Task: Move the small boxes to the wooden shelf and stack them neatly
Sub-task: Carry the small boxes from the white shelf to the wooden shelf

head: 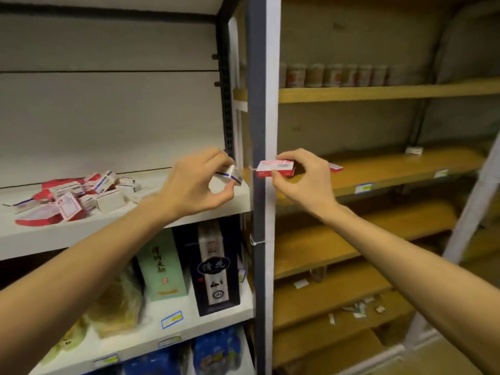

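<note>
My right hand (304, 180) pinches a small red and white box (274, 168) flat, just in front of the white upright post at the left end of the wooden shelf (400, 171). My left hand (200, 182) pinches a small white box with blue stripes (232, 174) over the right end of the white shelf (130, 226). A loose pile of several small red and white boxes (73, 197) lies on the white shelf to the left. One small red box (335, 167) lies on the wooden shelf behind my right hand, and a white one (414, 150) sits far back right.
A dark and white upright post (263, 104) separates the two shelf units. Tall gift boxes (216, 266) stand on the white shelf below. A row of jars (338, 74) lines the upper wooden shelf. Paper scraps (357, 309) lie on a lower wooden shelf.
</note>
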Action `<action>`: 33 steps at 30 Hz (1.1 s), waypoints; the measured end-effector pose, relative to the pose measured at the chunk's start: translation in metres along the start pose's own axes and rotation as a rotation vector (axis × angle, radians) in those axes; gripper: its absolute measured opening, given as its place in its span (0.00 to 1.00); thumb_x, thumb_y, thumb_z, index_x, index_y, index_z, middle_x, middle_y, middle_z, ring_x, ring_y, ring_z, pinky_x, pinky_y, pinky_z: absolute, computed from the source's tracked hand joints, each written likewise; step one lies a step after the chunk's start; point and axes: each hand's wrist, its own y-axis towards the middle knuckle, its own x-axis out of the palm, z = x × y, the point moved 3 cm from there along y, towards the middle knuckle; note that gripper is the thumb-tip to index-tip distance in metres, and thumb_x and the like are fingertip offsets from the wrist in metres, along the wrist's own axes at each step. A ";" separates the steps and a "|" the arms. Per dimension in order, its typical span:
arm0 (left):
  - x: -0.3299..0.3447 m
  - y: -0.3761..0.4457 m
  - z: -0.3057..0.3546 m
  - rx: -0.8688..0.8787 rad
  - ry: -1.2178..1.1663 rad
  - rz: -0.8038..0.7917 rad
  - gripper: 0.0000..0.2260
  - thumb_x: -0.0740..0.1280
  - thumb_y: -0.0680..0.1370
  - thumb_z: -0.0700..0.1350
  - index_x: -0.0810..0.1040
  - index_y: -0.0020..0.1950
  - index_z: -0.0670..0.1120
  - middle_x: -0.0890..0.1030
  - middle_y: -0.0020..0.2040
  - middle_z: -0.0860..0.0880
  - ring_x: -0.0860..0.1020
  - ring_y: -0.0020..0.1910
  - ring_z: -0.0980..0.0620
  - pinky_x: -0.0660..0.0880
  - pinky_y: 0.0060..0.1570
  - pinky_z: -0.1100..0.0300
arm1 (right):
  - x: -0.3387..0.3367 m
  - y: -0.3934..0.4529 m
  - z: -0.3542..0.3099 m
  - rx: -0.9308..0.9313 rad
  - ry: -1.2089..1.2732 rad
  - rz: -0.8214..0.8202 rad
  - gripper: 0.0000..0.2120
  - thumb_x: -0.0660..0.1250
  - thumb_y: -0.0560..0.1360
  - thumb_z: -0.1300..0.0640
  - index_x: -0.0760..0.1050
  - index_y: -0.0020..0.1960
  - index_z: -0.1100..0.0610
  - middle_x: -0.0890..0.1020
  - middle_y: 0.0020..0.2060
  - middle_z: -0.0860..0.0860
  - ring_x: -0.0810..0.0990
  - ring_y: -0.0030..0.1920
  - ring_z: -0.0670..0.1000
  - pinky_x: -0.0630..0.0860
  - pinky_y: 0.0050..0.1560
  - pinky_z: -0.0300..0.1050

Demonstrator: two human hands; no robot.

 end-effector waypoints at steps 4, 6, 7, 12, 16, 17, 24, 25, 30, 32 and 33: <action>0.042 0.046 0.061 0.168 -0.040 -0.025 0.14 0.71 0.75 0.51 0.81 0.55 0.45 0.81 0.52 0.49 0.78 0.46 0.54 0.78 0.37 0.58 | -0.051 0.004 0.061 -0.008 -0.060 0.077 0.14 0.75 0.74 0.50 0.83 0.57 0.56 0.85 0.49 0.48 0.82 0.49 0.43 0.78 0.50 0.34; 0.068 0.071 0.084 0.228 -0.055 -0.056 0.14 0.72 0.75 0.52 0.81 0.56 0.45 0.81 0.53 0.49 0.79 0.47 0.53 0.78 0.36 0.58 | -0.074 0.012 0.100 0.001 -0.096 0.078 0.15 0.75 0.74 0.49 0.83 0.57 0.56 0.85 0.50 0.48 0.82 0.49 0.43 0.79 0.51 0.38; 0.082 0.084 0.094 0.247 -0.054 -0.063 0.14 0.72 0.75 0.52 0.81 0.56 0.45 0.81 0.53 0.49 0.79 0.48 0.53 0.79 0.37 0.58 | -0.084 0.016 0.121 0.014 -0.118 0.060 0.16 0.75 0.74 0.47 0.83 0.57 0.55 0.85 0.50 0.47 0.82 0.49 0.43 0.80 0.51 0.40; 0.170 0.150 0.127 0.166 -0.016 -0.083 0.14 0.71 0.76 0.53 0.80 0.57 0.46 0.80 0.55 0.51 0.80 0.48 0.54 0.79 0.39 0.57 | -0.137 0.031 0.241 0.143 -0.282 -0.147 0.21 0.73 0.75 0.41 0.81 0.63 0.50 0.83 0.56 0.45 0.80 0.55 0.45 0.75 0.52 0.40; 0.230 0.193 0.142 -0.006 0.064 -0.140 0.15 0.68 0.76 0.55 0.79 0.57 0.48 0.79 0.56 0.53 0.80 0.49 0.53 0.80 0.39 0.54 | -0.172 0.043 0.315 0.186 -0.261 -0.225 0.23 0.73 0.75 0.41 0.80 0.66 0.51 0.82 0.59 0.46 0.79 0.59 0.48 0.77 0.57 0.46; 0.240 0.201 0.144 -0.049 0.087 -0.167 0.15 0.68 0.76 0.56 0.79 0.58 0.49 0.79 0.56 0.53 0.81 0.48 0.53 0.80 0.39 0.54 | -0.177 0.044 0.327 0.200 -0.240 -0.254 0.23 0.73 0.75 0.42 0.80 0.66 0.51 0.82 0.60 0.47 0.79 0.60 0.48 0.77 0.58 0.46; 0.274 0.241 0.147 -0.292 0.309 -0.271 0.15 0.70 0.76 0.58 0.80 0.56 0.49 0.78 0.54 0.53 0.80 0.43 0.52 0.63 0.31 0.64 | -0.180 0.067 0.376 0.259 -0.158 -0.457 0.24 0.73 0.76 0.44 0.77 0.69 0.51 0.81 0.65 0.49 0.78 0.64 0.49 0.77 0.64 0.48; 0.278 0.245 0.148 -0.318 0.328 -0.276 0.15 0.70 0.76 0.58 0.80 0.56 0.49 0.78 0.53 0.53 0.78 0.41 0.52 0.61 0.30 0.65 | -0.176 0.069 0.379 0.274 -0.140 -0.462 0.24 0.73 0.76 0.44 0.77 0.69 0.50 0.81 0.65 0.49 0.78 0.64 0.49 0.78 0.63 0.49; 0.291 0.259 0.146 -0.399 0.373 -0.289 0.15 0.70 0.76 0.57 0.80 0.58 0.49 0.77 0.52 0.53 0.79 0.42 0.51 0.61 0.31 0.61 | -0.148 0.071 0.390 0.369 -0.075 -0.500 0.27 0.75 0.74 0.42 0.78 0.69 0.52 0.80 0.65 0.50 0.78 0.63 0.50 0.77 0.59 0.46; 0.297 0.261 0.142 -0.409 0.372 -0.307 0.15 0.70 0.76 0.56 0.80 0.59 0.50 0.78 0.55 0.52 0.80 0.43 0.50 0.62 0.31 0.61 | -0.135 0.069 0.397 0.383 -0.098 -0.538 0.28 0.75 0.73 0.40 0.78 0.68 0.52 0.82 0.63 0.50 0.79 0.61 0.50 0.78 0.55 0.45; 0.299 0.262 0.139 -0.413 0.367 -0.310 0.16 0.70 0.76 0.56 0.80 0.60 0.50 0.78 0.56 0.52 0.80 0.44 0.50 0.63 0.32 0.61 | -0.129 0.068 0.401 0.389 -0.108 -0.559 0.27 0.75 0.73 0.40 0.78 0.67 0.52 0.82 0.62 0.50 0.79 0.60 0.50 0.78 0.54 0.45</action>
